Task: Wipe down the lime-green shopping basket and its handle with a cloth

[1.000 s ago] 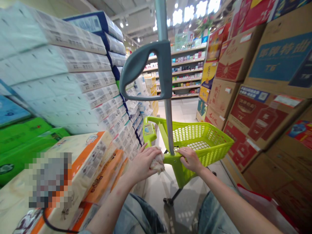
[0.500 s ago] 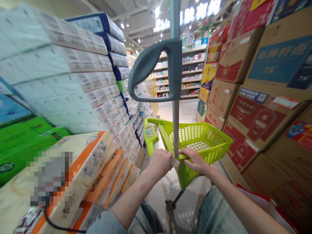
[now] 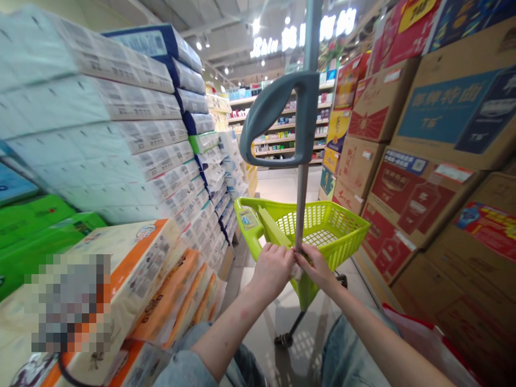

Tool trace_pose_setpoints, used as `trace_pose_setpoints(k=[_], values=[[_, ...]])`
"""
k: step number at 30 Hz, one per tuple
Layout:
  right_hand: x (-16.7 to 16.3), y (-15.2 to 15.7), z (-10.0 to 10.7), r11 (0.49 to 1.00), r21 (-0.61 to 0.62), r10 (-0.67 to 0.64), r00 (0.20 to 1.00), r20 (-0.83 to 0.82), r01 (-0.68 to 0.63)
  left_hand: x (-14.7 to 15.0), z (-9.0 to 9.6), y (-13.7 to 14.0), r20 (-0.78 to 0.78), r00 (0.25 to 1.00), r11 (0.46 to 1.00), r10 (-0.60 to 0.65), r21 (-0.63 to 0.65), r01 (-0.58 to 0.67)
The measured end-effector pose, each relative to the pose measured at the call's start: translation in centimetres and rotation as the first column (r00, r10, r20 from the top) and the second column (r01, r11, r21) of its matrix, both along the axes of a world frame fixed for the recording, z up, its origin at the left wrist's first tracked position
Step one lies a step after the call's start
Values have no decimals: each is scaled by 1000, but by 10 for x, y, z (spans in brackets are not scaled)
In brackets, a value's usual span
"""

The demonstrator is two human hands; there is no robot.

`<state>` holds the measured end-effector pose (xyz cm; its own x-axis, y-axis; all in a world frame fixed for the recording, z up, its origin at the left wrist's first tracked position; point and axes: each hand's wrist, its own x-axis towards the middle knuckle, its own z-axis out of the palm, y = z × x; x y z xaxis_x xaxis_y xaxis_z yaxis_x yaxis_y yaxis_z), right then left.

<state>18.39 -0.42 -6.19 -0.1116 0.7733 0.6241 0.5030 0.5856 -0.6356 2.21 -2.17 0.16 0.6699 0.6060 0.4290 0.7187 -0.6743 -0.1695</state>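
Note:
A lime-green wheeled shopping basket (image 3: pixel 350 236) stands in front of me, its grey pole (image 3: pixel 301 209) rising from the near corner to a blue-grey loop handle (image 3: pixel 310 118). My left hand (image 3: pixel 274 270) is closed in a fist at the foot of the pole. A crumpled whitish tissue (image 3: pixel 296 270) pokes out of that fist, against the basket's corner. On the other side of the pole, my right hand (image 3: pixel 320 270) grips the basket's rim, its thumb in front, close to the left fingers. What lies under the left fingers is hidden.
Stacked tissue packs (image 3: pixel 157 134) wall the left side, with orange-and-cream packs (image 3: pixel 161 306) low and near. Cardboard cartons (image 3: pixel 439 215) rise on the right. A caster (image 3: pixel 283 340) sits below the basket's near corner. Stocked shelves (image 3: pixel 278 126) stand at the aisle's end.
My right hand has slid left along the rim, and its fingers have bent in toward the pole and the left hand. The view has shifted slightly, placing the pole and handle farther right.

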Motion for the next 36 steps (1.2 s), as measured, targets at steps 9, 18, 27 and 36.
trace_pose_setpoints(k=[9, 18, 27, 36], values=[[0, -1, -3, 999, 22, 25, 999, 42, -26, -29, -5, -13, 20, 996, 990, -91, 108, 88], [-2, -2, -2, 999, 45, 0, 999, 51, -3, -63, -19, -7, 83, 968, 958, -237, 184, 219], [-3, 3, 0, 999, 29, -42, 998, 55, 40, -57, 13, 13, 149, 951, 942, -271, -163, 294], [11, 2, -4, 1000, 23, -15, 1000, 3, 15, -57, -11, 3, 189, 921, 930, -339, -82, 359]])
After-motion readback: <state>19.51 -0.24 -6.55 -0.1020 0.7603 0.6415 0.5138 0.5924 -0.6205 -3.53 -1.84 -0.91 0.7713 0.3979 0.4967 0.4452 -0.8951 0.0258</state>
